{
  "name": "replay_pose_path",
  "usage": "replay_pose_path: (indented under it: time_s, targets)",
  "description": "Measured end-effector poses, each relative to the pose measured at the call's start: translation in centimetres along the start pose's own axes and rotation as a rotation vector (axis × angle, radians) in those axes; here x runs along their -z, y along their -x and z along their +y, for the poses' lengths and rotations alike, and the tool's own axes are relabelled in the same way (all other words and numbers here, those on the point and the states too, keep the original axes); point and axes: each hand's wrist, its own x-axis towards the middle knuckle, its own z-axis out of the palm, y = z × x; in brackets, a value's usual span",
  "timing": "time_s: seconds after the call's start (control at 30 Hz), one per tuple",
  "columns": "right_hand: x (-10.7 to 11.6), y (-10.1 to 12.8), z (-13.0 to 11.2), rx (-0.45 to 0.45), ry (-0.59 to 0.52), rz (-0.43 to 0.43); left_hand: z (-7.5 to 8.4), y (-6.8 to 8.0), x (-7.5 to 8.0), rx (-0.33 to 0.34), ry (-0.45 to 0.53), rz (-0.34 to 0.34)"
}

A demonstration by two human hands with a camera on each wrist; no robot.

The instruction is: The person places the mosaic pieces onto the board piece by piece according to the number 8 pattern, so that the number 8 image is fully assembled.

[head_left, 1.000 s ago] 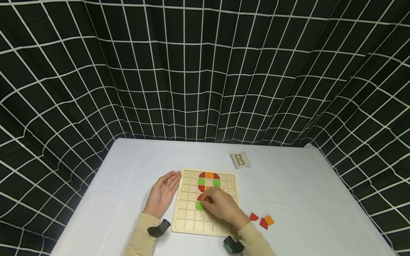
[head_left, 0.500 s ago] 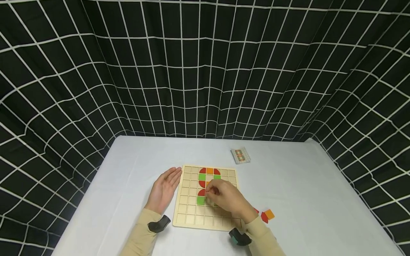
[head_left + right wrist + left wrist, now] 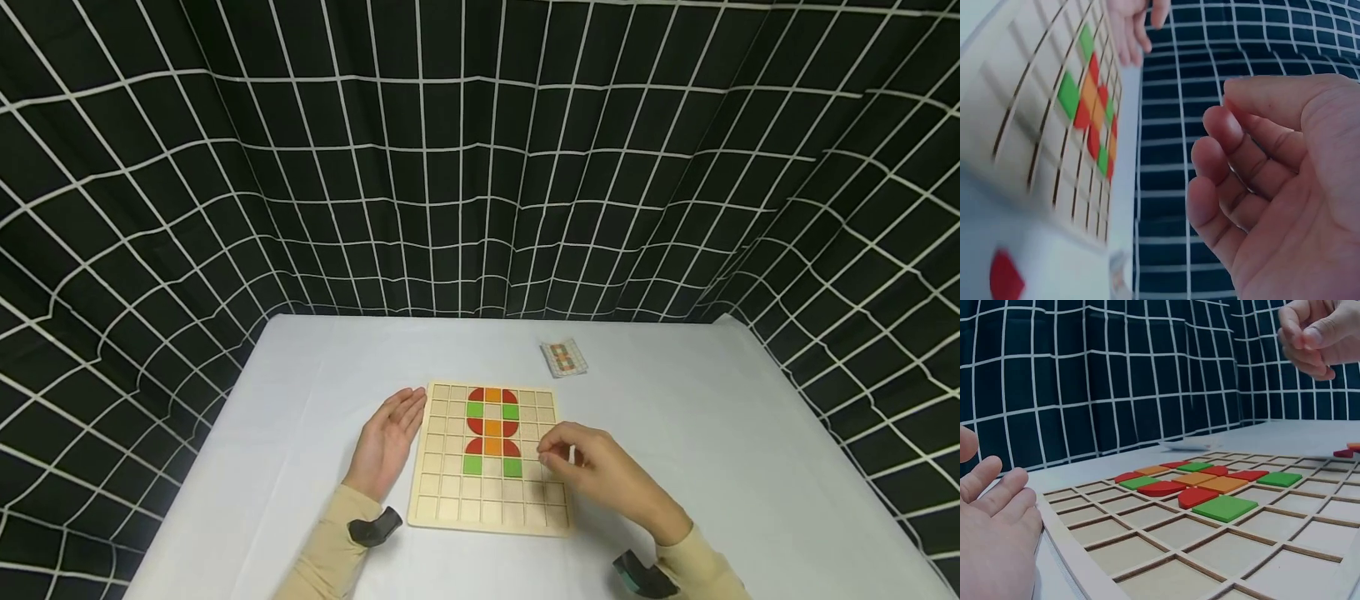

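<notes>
A pale wooden grid board (image 3: pixel 450 483) is filled in part with flat tiles: red quarter-round tiles (image 3: pixel 476 395), orange square tiles (image 3: pixel 492 446) and green square tiles (image 3: pixel 472 465) (set in mirrored rows). The board is laid on a white tablecloth (image 3: pixel 300 400). A black curtain crossed by white grid lines (image 3: pixel 480 167) is hung behind. A small card (image 3: pixel 564 357), seemingly printed with the same colours, is seen. Beige sleeves (image 3: pixel 330 550) are worn.

On one wooden grid board (image 3: pixel 450 492), six red quarter-round tiles (image 3: pixel 476 395), four green square tiles (image 3: pixel 472 465) and three orange square tiles (image 3: pixel 492 446) are counted; one card (image 3: pixel 565 357) lies apart.
</notes>
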Motion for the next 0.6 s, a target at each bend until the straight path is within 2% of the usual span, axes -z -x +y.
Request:
replay_pose_path:
  time_s: [0.2, 0.37, 0.6]
  targets:
    - [2.8, 2.4, 1.4, -0.097, 0.098, 0.065, -0.2, -0.4, -0.6, 0.014, -0.007, 0.012]
    - [4.3, 3.7, 2.9, -0.156, 0.18, 0.141, -0.2, -0.5, -0.9, 0.017, -0.025, 0.002]
    - [4.5, 5.0, 4.5, -0.255, 0.177, 0.078, 0.2, 0.0, -0.5, 0.031, -0.03, 0.011]
